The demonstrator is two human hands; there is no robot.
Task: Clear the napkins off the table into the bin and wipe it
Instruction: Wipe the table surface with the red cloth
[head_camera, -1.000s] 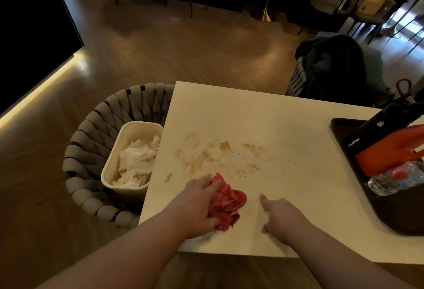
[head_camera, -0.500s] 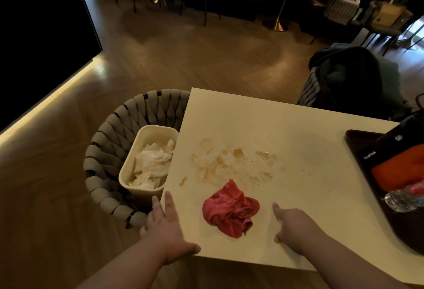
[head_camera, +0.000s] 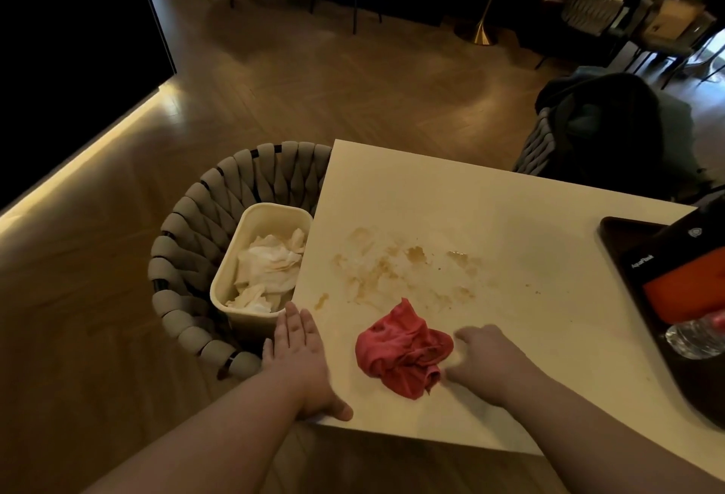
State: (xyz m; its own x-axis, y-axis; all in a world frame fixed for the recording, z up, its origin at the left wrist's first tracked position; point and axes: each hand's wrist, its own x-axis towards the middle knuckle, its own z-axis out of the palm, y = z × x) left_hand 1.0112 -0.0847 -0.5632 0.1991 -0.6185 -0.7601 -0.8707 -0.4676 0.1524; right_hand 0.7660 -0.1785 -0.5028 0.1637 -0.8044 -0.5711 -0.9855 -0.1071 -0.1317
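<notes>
A crumpled red cloth (head_camera: 400,348) lies near the front of the cream table (head_camera: 510,219). Brown smears (head_camera: 392,270) spread over the tabletop just beyond it. My right hand (head_camera: 486,360) touches the cloth's right side, fingers curled, blurred by motion. My left hand (head_camera: 298,356) rests flat on the table's front left corner, fingers straight. A cream bin (head_camera: 243,250) holding crumpled white napkins (head_camera: 266,270) sits on the seat of a woven chair (head_camera: 188,242) against the table's left edge.
A dark tray (head_camera: 627,242) at the table's right edge carries a black and orange item (head_camera: 690,278) and a clear bottle (head_camera: 698,336). A chair draped with dark clothing (head_camera: 604,129) stands behind the table. Wooden floor lies to the left.
My left hand let go of the red cloth and moved to the table's left corner. My right hand moved left from bare table up to the cloth.
</notes>
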